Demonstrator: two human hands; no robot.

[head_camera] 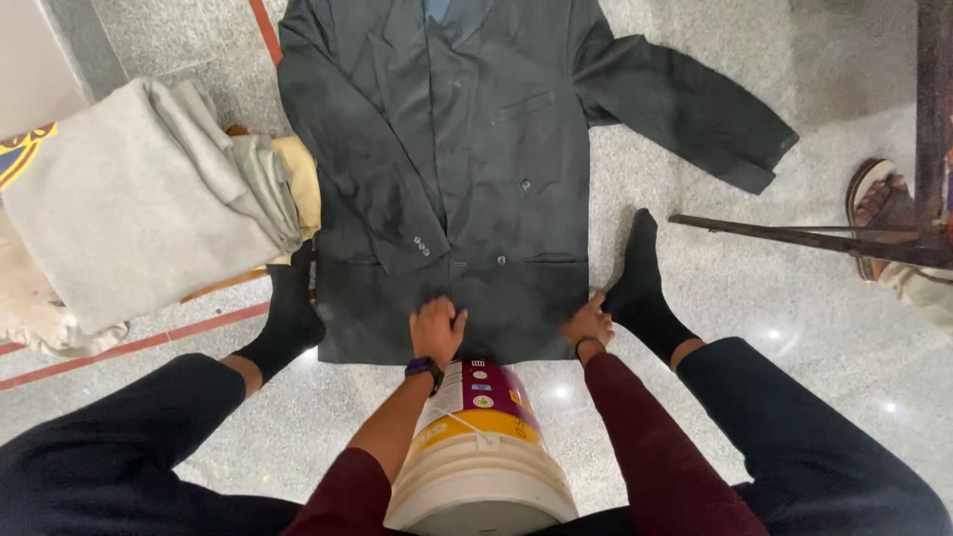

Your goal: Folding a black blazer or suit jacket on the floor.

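A dark jacket (447, 169) is spread on the floor (754, 328); its hem is pinched by the left hand (438, 330) and right hand (590, 323).

Dark jacket (452, 179) flat on floor (784, 328) — both hands (437, 330) on hem

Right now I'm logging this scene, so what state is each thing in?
Dark suit jacket: spread flat on the floor, front up, buttoned.
Left hand: pressing the jacket's bottom hem.
Right hand: at the hem's right corner.
Grey folded cloths: stacked beside the jacket.
Bucket: upside down between the legs.
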